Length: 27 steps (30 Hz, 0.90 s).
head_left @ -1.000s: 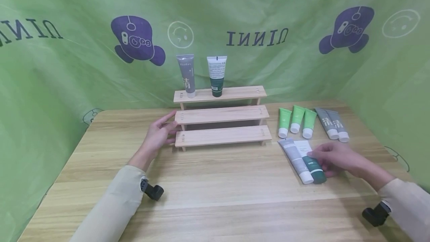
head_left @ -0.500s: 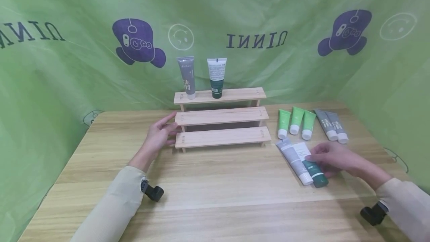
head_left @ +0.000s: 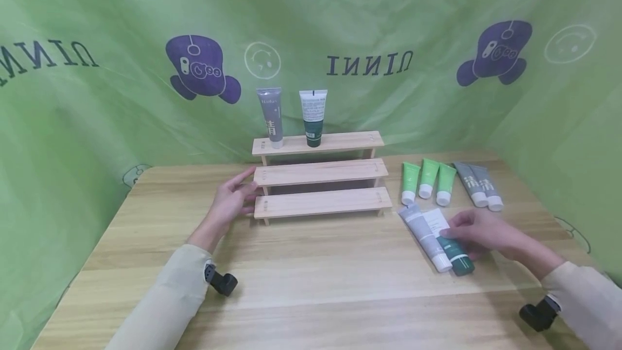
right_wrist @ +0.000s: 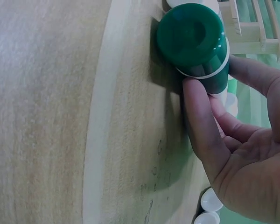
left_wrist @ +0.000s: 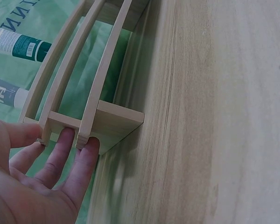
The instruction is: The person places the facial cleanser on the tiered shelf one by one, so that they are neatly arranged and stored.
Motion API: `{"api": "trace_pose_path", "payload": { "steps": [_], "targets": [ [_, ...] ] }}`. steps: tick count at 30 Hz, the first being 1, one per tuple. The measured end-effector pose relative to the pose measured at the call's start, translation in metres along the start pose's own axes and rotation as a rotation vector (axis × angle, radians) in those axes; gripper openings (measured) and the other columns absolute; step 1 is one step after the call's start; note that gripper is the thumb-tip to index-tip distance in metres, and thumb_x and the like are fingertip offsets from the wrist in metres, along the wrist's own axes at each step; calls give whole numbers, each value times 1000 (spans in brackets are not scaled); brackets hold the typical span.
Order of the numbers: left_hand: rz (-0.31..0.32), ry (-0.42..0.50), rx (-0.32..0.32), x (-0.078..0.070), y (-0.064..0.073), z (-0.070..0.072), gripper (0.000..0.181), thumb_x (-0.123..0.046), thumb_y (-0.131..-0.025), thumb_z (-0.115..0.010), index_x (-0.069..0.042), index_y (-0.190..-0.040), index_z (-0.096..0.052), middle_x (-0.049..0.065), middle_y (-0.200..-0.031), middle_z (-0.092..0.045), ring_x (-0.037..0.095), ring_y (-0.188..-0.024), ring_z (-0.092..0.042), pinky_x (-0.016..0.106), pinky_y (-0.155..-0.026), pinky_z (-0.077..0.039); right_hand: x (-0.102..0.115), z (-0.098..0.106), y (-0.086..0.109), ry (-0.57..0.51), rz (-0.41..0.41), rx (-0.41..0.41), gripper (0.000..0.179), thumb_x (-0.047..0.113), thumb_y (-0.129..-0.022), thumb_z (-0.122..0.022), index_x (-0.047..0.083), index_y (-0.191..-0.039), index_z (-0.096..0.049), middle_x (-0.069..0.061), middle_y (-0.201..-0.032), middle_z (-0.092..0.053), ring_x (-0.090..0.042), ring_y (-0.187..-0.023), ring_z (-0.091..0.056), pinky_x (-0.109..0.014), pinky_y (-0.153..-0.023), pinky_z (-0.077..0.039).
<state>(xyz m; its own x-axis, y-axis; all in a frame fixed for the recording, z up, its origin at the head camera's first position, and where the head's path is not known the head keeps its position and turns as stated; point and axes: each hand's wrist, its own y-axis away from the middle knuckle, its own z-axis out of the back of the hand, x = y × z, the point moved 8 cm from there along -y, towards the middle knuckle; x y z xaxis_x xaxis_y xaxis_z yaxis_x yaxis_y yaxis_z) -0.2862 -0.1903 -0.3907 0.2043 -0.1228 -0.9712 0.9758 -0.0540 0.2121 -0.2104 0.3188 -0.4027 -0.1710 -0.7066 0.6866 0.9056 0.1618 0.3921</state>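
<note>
A three-tier wooden display rack [head_left: 320, 173] stands at the back of the table. My left hand [head_left: 228, 200] holds its left end, the thumb at the middle shelf and the fingertips against the shelf ends and support. On the right, my right hand [head_left: 486, 231] pinches a white-and-green squeeze tube [head_left: 454, 250] between thumb and fingers; in the right wrist view its dark green cap [right_wrist: 191, 35] faces the camera. A light grey tube [head_left: 426, 239] lies alongside it. On the top shelf a grey tube [head_left: 271, 118] and another white-and-green tube [head_left: 313, 118] stand upright on their caps.
Several more tubes lie on the table behind my right hand: small green ones with white caps [head_left: 427, 178] and a pair of dark grey ones [head_left: 478, 185]. A green printed cloth [head_left: 374, 101] hangs behind and beside the wooden table [head_left: 311, 296].
The view has tilted up slightly. My right thumb has shifted lower along the white-and-green tube, whose cap end lies a little further from the light grey tube. My left hand stays on the rack.
</note>
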Motion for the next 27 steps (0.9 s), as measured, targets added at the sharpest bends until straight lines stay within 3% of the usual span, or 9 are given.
{"api": "trace_pose_path", "payload": {
  "steps": [11, 27],
  "targets": [
    [-1, -2, -6, -1, 2, -1, 56, -17, -105, -51, -27, -157, -35, 22, -142, -53, 38, -122, -56, 42, -91, -59, -1, -1, 5, -50, 56, 18, 35, 21, -94, -71, -9, -111, -60, -9, -84, -65, -21, -72, -63, -37, -57, -62],
    [-1, 2, -5, -1, 0, -2, 56, -17, -105, -52, -27, -157, -35, 22, -142, -52, 39, -123, -56, 42, -92, -59, -7, 1, 14, -181, 70, 5, 56, 16, -95, -69, -19, -131, -45, -13, -97, -68, -27, -82, -67, -42, -67, -63]
  ]
}}
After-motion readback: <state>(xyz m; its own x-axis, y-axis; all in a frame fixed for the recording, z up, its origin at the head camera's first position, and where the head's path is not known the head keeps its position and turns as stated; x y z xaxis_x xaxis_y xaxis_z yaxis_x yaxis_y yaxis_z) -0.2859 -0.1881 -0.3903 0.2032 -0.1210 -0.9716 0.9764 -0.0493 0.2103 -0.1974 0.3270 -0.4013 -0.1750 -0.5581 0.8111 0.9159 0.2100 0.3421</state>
